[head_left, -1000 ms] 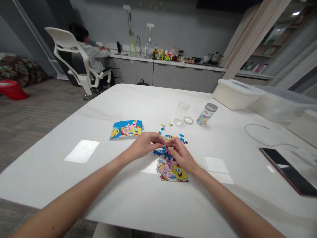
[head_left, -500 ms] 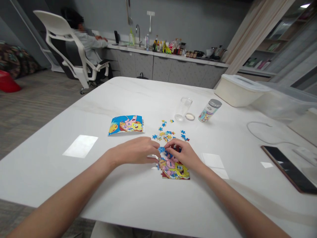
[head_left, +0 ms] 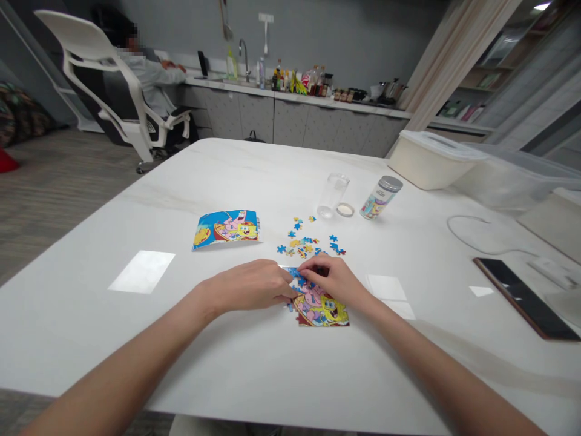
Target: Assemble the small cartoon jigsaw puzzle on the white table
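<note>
A partly joined jigsaw (head_left: pixel 323 309) with a yellow cartoon figure lies on the white table. My left hand (head_left: pixel 256 284) is at its left edge, fingers drawn together, touching the pieces; what they pinch, if anything, is hidden. Over the upper part of the jigsaw, my right hand (head_left: pixel 333 280) has thumb and index finger closed at a blue puzzle piece (head_left: pixel 300 281). Several loose pieces (head_left: pixel 304 243) are scattered just beyond both hands. The picture sheet (head_left: pixel 227 229) lies to the left of them.
Behind the pieces are a clear jar (head_left: pixel 333 195), its round lid (head_left: pixel 345 209) and a labelled canister (head_left: pixel 381 197). A phone (head_left: pixel 521 297), a cable (head_left: pixel 472 242) and plastic bins (head_left: pixel 436 160) are at the right. A person (head_left: pixel 152 75) sits at the far-left counter (head_left: pixel 290 118).
The fingers of my left hand have closed and come down on the jigsaw's left edge. My right hand has shifted slightly left at the top. The view has tilted a little.
</note>
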### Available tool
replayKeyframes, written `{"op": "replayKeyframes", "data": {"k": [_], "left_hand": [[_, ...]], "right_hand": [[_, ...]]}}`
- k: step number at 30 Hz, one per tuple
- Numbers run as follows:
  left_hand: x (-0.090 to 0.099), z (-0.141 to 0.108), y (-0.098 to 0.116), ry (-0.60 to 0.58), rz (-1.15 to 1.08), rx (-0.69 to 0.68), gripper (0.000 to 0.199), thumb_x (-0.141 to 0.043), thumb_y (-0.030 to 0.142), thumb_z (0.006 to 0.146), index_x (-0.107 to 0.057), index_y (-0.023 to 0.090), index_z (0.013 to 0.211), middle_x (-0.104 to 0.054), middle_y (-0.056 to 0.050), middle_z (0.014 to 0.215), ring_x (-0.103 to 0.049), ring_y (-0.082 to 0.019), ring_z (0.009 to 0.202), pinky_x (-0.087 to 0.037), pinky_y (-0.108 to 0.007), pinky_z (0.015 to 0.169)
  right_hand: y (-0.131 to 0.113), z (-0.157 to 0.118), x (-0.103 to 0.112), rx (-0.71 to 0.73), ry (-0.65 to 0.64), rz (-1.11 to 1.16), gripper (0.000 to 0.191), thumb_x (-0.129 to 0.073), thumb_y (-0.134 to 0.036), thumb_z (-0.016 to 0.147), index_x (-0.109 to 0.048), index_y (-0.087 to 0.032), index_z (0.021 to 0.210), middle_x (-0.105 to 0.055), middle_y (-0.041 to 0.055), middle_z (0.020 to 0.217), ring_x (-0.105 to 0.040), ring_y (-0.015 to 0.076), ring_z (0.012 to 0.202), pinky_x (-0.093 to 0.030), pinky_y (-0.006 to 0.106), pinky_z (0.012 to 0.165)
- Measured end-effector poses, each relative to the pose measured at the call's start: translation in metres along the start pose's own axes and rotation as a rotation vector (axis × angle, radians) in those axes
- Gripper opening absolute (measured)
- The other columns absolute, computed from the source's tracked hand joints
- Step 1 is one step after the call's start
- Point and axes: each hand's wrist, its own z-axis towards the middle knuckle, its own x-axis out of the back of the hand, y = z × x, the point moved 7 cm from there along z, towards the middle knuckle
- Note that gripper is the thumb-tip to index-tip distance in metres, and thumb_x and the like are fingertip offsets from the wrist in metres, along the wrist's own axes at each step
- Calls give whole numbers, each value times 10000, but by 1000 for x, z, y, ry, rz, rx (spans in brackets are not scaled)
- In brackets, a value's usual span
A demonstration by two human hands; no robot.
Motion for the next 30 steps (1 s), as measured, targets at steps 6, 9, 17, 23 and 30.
{"op": "replayKeyframes", "data": {"k": [6, 9, 17, 23, 30], "left_hand": [[-2, 1, -2, -24, -31, 27, 210, -530, 167, 909, -653, 197, 741, -608, -6, 646, -513, -124, 558, -320, -275, 551], [-1, 0, -3, 12, -52, 32, 204, -551, 163, 896, -647, 196, 720, -595, -2, 627, -505, -124, 543, -321, -274, 543], [0, 0, 0, 15, -35, 19, 219, -541, 155, 900, -627, 192, 702, -583, 9, 609, -482, -118, 525, -313, -274, 543], [2, 0, -1, 43, -100, 40, 284, -484, 189, 927, -627, 198, 682, -566, 6, 589, -471, -116, 508, -322, -278, 550], [1, 0, -1, 25, -72, 28, 284, -480, 183, 927, -625, 197, 683, -557, 6, 579, -453, -121, 499, -315, -288, 546]], "right_hand": [[-3, 0, -1, 47, -19, -19, 117, -608, -199, 854, -719, -222, 826, -720, 25, 843, -637, 174, 827, -473, 317, 767], [-3, 1, -2, 46, -37, -12, 126, -598, -212, 864, -719, -225, 834, -723, 26, 855, -641, 178, 836, -475, 320, 769], [1, 1, -3, -21, -25, 24, 126, -602, -218, 858, -726, -229, 836, -726, 24, 864, -644, 178, 826, -477, 324, 752], [0, -1, -5, 13, -10, -21, 110, -628, -178, 840, -718, -234, 812, -712, 14, 834, -624, 175, 824, -469, 333, 769], [-6, -2, -7, 115, 12, -109, 104, -620, -164, 857, -680, -226, 800, -691, 18, 823, -593, 179, 818, -453, 343, 772]]}}
